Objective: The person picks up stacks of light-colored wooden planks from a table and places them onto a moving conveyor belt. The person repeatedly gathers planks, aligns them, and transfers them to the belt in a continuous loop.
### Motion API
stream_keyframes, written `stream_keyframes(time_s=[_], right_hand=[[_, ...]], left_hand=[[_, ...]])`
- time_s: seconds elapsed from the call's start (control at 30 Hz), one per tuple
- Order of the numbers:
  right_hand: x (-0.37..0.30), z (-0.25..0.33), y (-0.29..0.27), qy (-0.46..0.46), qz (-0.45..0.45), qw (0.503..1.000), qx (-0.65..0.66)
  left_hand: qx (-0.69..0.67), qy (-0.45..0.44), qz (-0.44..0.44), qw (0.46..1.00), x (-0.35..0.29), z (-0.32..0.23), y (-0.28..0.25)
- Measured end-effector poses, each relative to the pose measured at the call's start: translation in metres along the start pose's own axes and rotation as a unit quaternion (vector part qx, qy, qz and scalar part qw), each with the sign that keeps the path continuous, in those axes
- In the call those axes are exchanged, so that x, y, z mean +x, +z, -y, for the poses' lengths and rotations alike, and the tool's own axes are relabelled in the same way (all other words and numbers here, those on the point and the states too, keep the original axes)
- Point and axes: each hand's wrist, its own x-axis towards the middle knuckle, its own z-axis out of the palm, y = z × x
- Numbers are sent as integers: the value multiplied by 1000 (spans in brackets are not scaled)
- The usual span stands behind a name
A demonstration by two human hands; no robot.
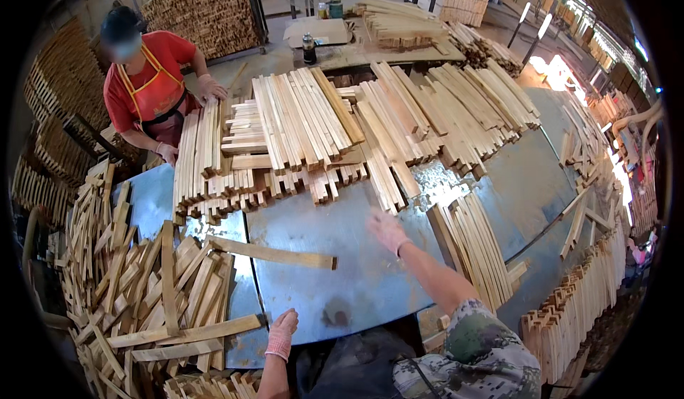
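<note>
head view shows both gloved hands (390, 233) near wooden strips (382, 183).

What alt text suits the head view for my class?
A person's gloved right hand, blurred, is over a blue tabletop before stacked wooden strips; the gloved left hand is by its near edge. Upper left, a co-worker in red touches the stacked wooden strips; lower left is a jumbled heap of wood.

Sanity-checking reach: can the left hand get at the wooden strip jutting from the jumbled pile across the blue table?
Probably yes: the left hand is by the near edge of the blue table, and only bare surface shows between it and the jutting end of the strip.
</note>
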Motion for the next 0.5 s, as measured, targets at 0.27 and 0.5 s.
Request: stream_keyframes(time_s=[0.27, 0.5], right_hand=[[244, 18, -36, -6, -174, 975, -141], [306, 46, -51, 73, -85, 993, -23]], left_hand=[[21, 23, 14, 999, 51, -97, 67], [28, 39, -7, 999, 111, -152, 94]])
